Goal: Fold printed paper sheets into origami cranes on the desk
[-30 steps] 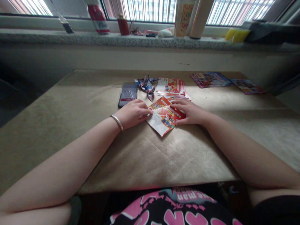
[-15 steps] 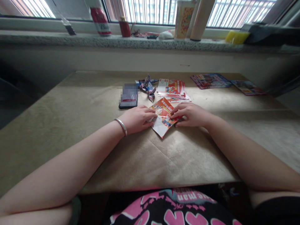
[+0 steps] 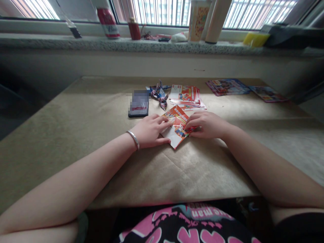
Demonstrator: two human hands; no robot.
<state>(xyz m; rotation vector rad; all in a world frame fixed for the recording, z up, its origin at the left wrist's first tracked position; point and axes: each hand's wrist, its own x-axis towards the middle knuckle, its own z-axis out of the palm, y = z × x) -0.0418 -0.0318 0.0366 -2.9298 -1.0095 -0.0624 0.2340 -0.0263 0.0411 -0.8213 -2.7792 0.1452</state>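
A square of folded paper (image 3: 178,125), printed red and orange with a white lower part, lies on the table with one corner pointing towards me. My left hand (image 3: 152,131) rests at its left side, thumb and fingers spread apart, the thumb by the white lower corner and the fingertips on the upper face. At the right corner, the fingers of my right hand (image 3: 206,125) are bent over the paper and close on its edge; part of that corner is hidden under them. Just behind lie folded paper shapes (image 3: 160,93) in blue and pink and a stack of printed sheets (image 3: 186,95).
A phone (image 3: 139,104) lies left of the folded shapes. Colourful leaflets (image 3: 227,87) sit at the table's back right. Along the window sill (image 3: 152,48) stand a red and white can (image 3: 108,23), a small red bottle (image 3: 134,29) and a patterned cup (image 3: 198,22).
My left thumb has moved down and away from the fingers, towards the paper's lower corner, so the left hand is spread wider. The right hand and the paper have barely shifted.
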